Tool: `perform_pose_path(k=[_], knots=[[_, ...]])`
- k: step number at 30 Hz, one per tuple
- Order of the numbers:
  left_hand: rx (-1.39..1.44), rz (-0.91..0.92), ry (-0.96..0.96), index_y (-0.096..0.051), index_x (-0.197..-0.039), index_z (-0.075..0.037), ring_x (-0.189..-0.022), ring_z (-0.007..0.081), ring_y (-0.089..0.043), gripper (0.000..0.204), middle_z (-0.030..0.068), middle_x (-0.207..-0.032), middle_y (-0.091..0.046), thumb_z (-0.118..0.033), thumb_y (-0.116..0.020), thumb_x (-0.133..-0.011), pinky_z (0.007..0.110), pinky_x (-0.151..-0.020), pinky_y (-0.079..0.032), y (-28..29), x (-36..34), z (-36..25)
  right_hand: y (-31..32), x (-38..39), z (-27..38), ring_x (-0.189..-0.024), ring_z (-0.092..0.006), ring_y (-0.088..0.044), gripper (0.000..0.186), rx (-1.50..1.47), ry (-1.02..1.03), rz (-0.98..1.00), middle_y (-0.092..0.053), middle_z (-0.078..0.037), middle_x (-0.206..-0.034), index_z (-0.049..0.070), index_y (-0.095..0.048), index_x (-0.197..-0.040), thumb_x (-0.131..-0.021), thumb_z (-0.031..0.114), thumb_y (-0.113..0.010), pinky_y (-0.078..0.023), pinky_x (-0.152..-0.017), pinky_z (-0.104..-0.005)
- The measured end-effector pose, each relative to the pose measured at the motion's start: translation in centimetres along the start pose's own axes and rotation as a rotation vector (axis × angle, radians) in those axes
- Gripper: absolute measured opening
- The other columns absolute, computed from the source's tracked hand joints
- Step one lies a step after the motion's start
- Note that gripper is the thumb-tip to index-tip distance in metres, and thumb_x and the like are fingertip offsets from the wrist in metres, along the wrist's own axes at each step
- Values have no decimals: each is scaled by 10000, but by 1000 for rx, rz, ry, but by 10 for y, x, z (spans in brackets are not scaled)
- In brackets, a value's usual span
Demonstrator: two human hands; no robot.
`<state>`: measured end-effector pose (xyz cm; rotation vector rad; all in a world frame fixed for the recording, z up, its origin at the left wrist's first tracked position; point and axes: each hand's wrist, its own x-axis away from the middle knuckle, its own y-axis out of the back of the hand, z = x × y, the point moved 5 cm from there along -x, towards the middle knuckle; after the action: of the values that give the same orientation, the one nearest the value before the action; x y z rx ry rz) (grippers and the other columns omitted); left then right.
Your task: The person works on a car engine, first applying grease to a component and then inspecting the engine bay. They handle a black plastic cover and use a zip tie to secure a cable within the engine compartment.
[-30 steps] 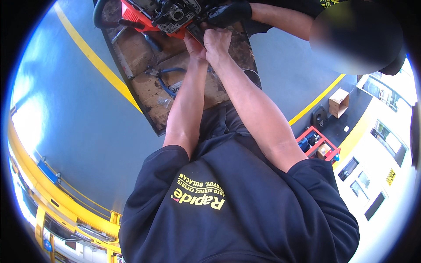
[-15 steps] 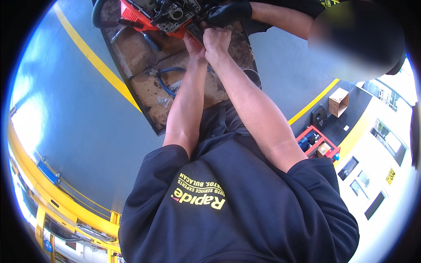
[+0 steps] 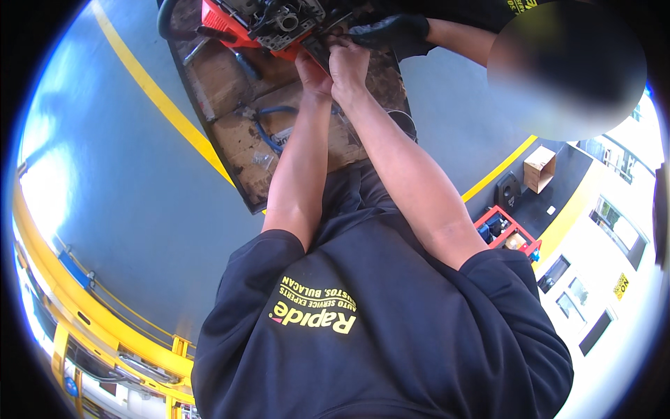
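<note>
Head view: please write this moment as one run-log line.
left hand: on red engine unit | right hand: same spot, grip unclear | co-worker's black-gloved hand: beside | base: worn cardboard sheet

The red engine unit [image 3: 276, 24] is cut off by the top edge. My left hand [image 3: 313, 70] and right hand [image 3: 347, 64] cover the part they work on; I cannot tell what the fingers [image 3: 335, 45] grip. A co-worker's black glove [image 3: 391, 31] hides the rest.

Red, brown, blue and yellow around the work

A red machine body [image 3: 222, 22] with grey metal parts is seen on stained brown cardboard [image 3: 230, 133]; the floor [image 3: 125, 209] is painted blue with yellow lines, a black glove [image 3: 391, 31] is worn by a co-worker, and a black shirt [image 3: 377, 328] bears yellow lettering.
</note>
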<state>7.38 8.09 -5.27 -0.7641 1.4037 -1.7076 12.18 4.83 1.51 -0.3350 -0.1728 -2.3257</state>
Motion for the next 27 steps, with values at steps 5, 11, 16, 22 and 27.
perform_pose_path(k=[5, 11, 16, 22, 27], knots=[[-72, -219, -73, -668, -1232, -46, -1095, 285, -682, 443, 155, -1218, -710, -395, -470, -1044, 412, -997, -540, 6, 6, -8, 1, 9, 8, -930, -198, -679, 250, -123, -120, -30, -755, -126, -1005, -71, -747, -1058, -885, 88, -661, -511, -875, -328], [-88, -193, -94, -649, -1267, -56, -1129, 285, -666, 416, 140, -1232, -701, -351, -434, -1070, 415, -1015, -522, -2, 18, -10, 6, 11, 7, -948, -170, -661, 230, -130, -186, 72, -741, -129, -1034, -69, -749, -1082, -893, 25, -656, -500, -869, -296], [-149, -260, -77, -622, -1306, -63, -1208, 280, -620, 418, 122, -1288, -668, -337, -396, -1086, 424, -1079, -462, -22, 34, -1, 9, 3, -4, -847, -170, -669, 223, -134, -168, 28, -760, -140, -934, -66, -777, -1015, -865, 68, -681, -521, -800, -332], [-231, -262, -90, -622, -1312, -74, -1219, 274, -615, 423, 110, -1287, -671, -344, -382, -1092, 418, -1093, -448, -22, 37, -9, 4, 1, -8, -859, -184, -699, 213, -69, -162, -21, -769, -149, -940, -54, -787, -1000, -853, 75, -702, -542, -827, -352], [-220, -273, -66, -619, -1324, -79, -1246, 288, -599, 445, 119, -1311, -661, -373, -380, -1092, 433, -1120, -428, -21, 36, -4, 8, -12, -18, -879, -182, -711, 216, -111, -155, 21, -773, -132, -949, -27, -795, -1022, -848, 66, -707, -555, -835, -352]])
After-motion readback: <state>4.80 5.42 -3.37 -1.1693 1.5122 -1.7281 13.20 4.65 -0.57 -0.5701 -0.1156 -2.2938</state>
